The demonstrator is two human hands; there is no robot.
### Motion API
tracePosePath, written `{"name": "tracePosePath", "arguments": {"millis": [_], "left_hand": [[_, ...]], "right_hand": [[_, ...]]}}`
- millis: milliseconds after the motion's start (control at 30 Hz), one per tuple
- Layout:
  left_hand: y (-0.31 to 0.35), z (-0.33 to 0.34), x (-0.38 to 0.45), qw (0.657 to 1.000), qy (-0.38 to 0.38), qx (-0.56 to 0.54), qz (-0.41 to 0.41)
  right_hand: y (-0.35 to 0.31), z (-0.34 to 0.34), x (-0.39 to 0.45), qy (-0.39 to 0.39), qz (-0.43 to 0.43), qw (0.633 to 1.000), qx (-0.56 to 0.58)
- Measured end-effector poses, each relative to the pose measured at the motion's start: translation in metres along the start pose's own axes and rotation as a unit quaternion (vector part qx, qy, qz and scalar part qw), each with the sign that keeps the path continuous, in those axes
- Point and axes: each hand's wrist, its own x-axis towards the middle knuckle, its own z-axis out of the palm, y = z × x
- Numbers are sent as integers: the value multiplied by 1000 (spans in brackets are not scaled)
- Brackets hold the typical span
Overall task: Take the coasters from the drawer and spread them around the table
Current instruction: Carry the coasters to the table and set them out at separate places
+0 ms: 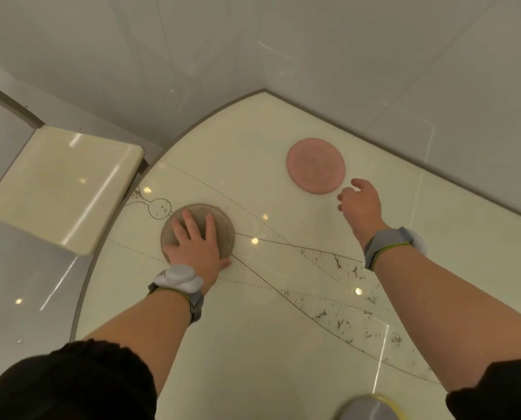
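A round pink coaster [315, 165] lies flat on the cream table [253, 313] near the far wall. My right hand [360, 206] hovers just beside its near right edge, fingers loosely curled, holding nothing. A round grey-brown coaster [222, 228] lies near the table's left edge. My left hand [195, 244] rests flat on top of it with the fingers spread, covering much of it. The drawer is out of view.
A cream chair seat [65, 189] stands left of the table, close to its curved edge. Pale walls meet the table at the far corner. A blurred grey and yellow round object [369, 407] shows at the bottom edge.
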Motion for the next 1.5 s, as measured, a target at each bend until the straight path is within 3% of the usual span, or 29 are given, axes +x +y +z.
{"name": "tracePosePath", "arguments": {"millis": [200,400,633,800,967,1100,1300,1500], "left_hand": [[13,10,-52,987,140,4,83],[66,62,-148,961,184,-156,135],[117,132,-253,963,142,-144,178],[150,172,-306,968,103,-133,186],[177,187,-329,978,30,-159,131],[195,196,-335,984,81,-80,141],[210,201,-343,976,151,-62,144],[187,195,-336,972,115,-153,133]], "right_hand": [[54,-42,-102,-72,-25,997,31],[158,-102,-178,-87,-1,996,0],[303,-177,-232,-59,51,996,-52],[379,-188,-258,-54,54,993,-93],[398,-167,-267,-77,23,992,-99],[406,-162,-265,-66,71,995,-14],[409,-164,-258,-46,100,993,43],[413,-162,-269,-36,120,990,62]]}}
